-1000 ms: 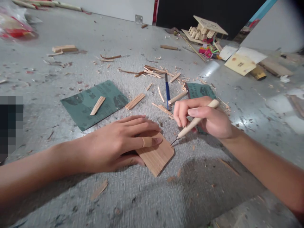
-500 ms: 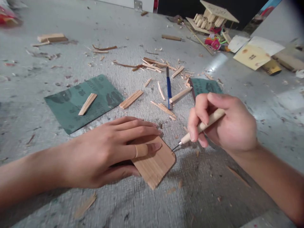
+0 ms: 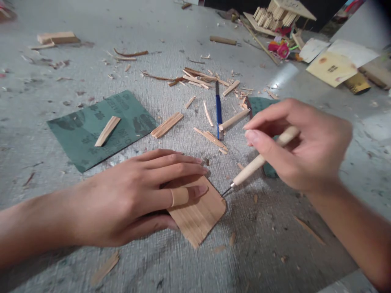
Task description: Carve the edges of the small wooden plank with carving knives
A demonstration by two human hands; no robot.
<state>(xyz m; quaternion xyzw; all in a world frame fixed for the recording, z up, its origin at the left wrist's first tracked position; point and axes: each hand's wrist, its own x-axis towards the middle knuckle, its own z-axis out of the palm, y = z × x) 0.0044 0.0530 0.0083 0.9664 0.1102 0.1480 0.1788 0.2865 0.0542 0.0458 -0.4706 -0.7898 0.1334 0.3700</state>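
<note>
A thin wooden piece (image 3: 198,215) with a rounded right corner lies on the grey table (image 3: 146,264). My left hand (image 3: 137,195), a bandage round one finger, rests spread over its left part and presses it down. The wooden-handled awl (image 3: 250,170) slants down to the left, its thin metal tip at the piece's right edge. Around the upper part of the handle is my right hand (image 3: 302,142), thumb and index finger bent in front of it; the lower handle is free of the fingers.
Green sandpaper (image 3: 91,134) bearing a wood strip lies left. Ahead are a blue-handled blade (image 3: 218,110), another wooden-handled tool (image 3: 235,119) and wood scraps (image 3: 167,125). A small wooden model house (image 3: 275,18) stands at the back right.
My right hand has moved up and right along the handle and its grip has loosened. The awl tip stays at the piece's edge. The view has shifted slightly.
</note>
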